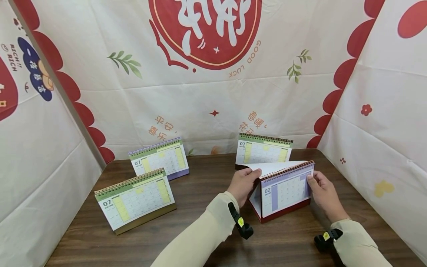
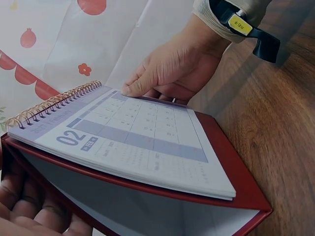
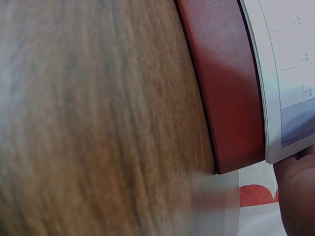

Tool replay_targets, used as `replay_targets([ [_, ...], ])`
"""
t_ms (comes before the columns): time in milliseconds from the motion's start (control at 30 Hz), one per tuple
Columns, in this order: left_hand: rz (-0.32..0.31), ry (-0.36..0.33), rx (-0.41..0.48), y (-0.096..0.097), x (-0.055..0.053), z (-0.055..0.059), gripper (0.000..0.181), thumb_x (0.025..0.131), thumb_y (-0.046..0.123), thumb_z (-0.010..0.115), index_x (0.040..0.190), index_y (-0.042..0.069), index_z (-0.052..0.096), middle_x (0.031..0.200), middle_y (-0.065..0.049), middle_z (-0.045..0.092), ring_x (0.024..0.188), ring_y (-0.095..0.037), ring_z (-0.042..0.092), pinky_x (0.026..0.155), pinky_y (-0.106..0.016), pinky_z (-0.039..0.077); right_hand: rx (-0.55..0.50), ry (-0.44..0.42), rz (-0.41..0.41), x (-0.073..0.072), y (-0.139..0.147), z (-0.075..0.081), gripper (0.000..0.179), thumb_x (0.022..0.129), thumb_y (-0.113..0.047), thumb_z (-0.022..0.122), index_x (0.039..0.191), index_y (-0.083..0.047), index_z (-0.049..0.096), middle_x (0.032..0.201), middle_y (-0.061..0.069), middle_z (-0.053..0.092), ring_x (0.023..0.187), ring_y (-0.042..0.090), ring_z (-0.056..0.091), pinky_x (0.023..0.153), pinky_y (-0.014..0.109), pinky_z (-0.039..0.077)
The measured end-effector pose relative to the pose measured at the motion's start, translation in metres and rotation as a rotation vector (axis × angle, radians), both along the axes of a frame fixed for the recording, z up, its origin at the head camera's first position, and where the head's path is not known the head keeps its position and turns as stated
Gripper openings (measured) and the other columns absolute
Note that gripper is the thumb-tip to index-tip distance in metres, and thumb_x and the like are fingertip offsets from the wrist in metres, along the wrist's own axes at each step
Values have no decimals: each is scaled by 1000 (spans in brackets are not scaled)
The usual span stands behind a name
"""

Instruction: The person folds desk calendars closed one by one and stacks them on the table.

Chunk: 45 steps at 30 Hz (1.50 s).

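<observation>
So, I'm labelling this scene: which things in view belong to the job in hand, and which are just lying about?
Part of the job:
red-based calendar showing 02, in hand
probably also gold-based calendar, purple-based calendar, dark-based calendar, all showing 07

Just surroundings:
table
printed cloth
left wristband
right wristband

A white cloth (image 1: 200,96) with red scallops (image 1: 68,86) hangs behind a wooden table (image 1: 200,185).
</observation>
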<state>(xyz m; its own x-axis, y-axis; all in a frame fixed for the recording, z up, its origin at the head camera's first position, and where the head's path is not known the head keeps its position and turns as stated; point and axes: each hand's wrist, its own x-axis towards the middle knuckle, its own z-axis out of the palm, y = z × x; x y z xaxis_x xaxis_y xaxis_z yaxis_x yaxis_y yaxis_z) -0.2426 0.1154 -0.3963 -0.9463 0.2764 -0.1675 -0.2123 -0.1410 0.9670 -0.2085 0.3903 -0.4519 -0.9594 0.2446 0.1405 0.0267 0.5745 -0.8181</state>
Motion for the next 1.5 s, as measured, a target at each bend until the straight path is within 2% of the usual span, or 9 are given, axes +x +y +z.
replay_targets([
  [200, 2, 83, -76, -1, -2, 1, 23, 96, 28, 67, 84, 9, 69, 84, 1, 65, 77, -15, 53, 68, -30, 39, -7, -2, -2, -1, 0, 0, 62, 106, -50, 31, 142, -1, 39, 126, 25, 49, 104, 33, 45, 83, 44, 45],
  [333, -7, 150, -146, -3, -4, 0, 27, 96, 30, 67, 79, 10, 65, 77, 1, 60, 72, -15, 51, 63, -30, 36, -12, -8, -1, -1, 0, 0, 62, 106, -50, 30, 142, -1, 39, 127, 26, 48, 105, 34, 45, 84, 46, 44],
  [767, -35, 292, -189, -6, -5, 5, 19, 98, 25, 64, 84, 14, 70, 86, 5, 67, 78, -11, 54, 64, -28, 40, 10, -3, -9, -2, -1, 1, 59, 106, -47, 31, 141, 1, 41, 126, 25, 50, 104, 31, 46, 81, 39, 43],
  [1000, -32, 327, -222, -8, -3, 7, 17, 98, 26, 64, 88, 16, 72, 88, 8, 66, 81, -10, 55, 67, -29, 43, 27, 7, -10, -2, -1, 1, 58, 107, -47, 32, 140, 0, 42, 124, 23, 52, 101, 28, 46, 77, 31, 43],
  [1233, -34, 362, -248, -9, -2, 7, 19, 98, 28, 65, 85, 16, 70, 86, 7, 66, 80, -9, 55, 67, -29, 43, -11, -8, 1, -3, -2, 0, 60, 106, -47, 31, 142, 0, 39, 128, 25, 49, 105, 32, 45, 84, 45, 44],
  [1500, -50, 370, -248, -10, 0, 12, 19, 97, 28, 66, 84, 16, 71, 86, 8, 68, 79, -9, 57, 68, -29, 45, 4, 8, -7, -2, -1, 0, 60, 106, -47, 31, 140, 1, 41, 126, 25, 50, 103, 32, 46, 83, 44, 44],
])
